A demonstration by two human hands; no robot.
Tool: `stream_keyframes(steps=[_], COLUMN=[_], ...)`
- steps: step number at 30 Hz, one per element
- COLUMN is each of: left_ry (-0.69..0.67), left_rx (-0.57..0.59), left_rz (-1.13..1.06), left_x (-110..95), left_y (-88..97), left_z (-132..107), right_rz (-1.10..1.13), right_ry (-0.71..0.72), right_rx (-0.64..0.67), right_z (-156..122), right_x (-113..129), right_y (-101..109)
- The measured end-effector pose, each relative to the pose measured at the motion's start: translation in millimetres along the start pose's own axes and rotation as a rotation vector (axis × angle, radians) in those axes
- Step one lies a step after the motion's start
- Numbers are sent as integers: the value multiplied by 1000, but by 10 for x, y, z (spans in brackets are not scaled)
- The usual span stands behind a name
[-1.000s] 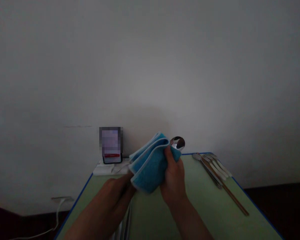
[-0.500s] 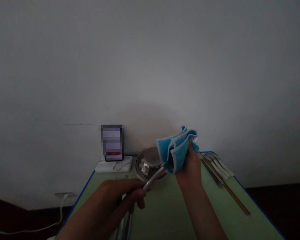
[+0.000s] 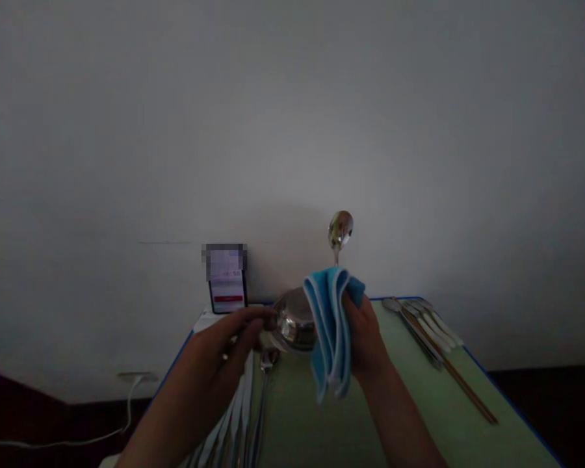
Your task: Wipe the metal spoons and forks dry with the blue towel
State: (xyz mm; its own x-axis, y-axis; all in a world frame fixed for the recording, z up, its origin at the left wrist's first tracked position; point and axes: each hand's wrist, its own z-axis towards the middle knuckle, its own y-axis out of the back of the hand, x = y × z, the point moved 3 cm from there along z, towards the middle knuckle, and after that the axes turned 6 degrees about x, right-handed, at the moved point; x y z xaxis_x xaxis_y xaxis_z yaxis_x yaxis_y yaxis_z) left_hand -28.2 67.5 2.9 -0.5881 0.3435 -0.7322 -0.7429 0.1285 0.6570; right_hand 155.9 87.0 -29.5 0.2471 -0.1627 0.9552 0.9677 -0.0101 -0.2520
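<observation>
My right hand [image 3: 368, 335] grips a folded blue cloth [image 3: 329, 325] with pale edging. Out of the top of the cloth sticks a shiny metal spoon [image 3: 340, 229], its bowl upward; the cloth hides its handle. My left hand [image 3: 229, 348] has its fingers stretched forward with a gap to the thumb, and I see nothing held in it. Its fingertips overlap the left edge of an upturned metal bowl [image 3: 295, 325], though contact is unclear. Below that hand lies another metal utensil [image 3: 260, 396], beside several knives [image 3: 236, 416].
A phone [image 3: 227, 283] leans at the back left against the wall, on a white object [image 3: 205, 320]. Along the right of the green table [image 3: 302, 422] lie several white-handled forks [image 3: 439, 328], chopsticks [image 3: 468, 390] and a spoon [image 3: 390, 304]. A white cable [image 3: 129, 406] hangs at left.
My left hand has let go of the spoon's handle and moved left. The spoon now stands upright in the cloth in my right hand, its bowl uncovered.
</observation>
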Motion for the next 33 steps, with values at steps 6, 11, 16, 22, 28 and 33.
stream_keyframes(steps=[6,11,16,22,28,33], left_ry=[-181,-227,-161,-221,-275,-224], left_rx=[-230,-404,-631,-657,-652,-522], left_rz=[-639,-1249,-1535,-1612,-1562,-1544], left_x=[-142,-172,-54,-7,-142,-191], left_y=[-27,10,137,206,108,4], left_z=[-89,-57,-42,-77,-123,-80], right_rz=[-611,-830,-1027,-1081,-1097,-1090], right_ry=[87,101,42,19,151,166], right_rx=[752,900,874,832,810,852], right_z=[-200,-271,-269,-310,-340,-356], right_x=[138,104,154,277,245,129], right_y=[-243,-384,-172,8,-207,-392])
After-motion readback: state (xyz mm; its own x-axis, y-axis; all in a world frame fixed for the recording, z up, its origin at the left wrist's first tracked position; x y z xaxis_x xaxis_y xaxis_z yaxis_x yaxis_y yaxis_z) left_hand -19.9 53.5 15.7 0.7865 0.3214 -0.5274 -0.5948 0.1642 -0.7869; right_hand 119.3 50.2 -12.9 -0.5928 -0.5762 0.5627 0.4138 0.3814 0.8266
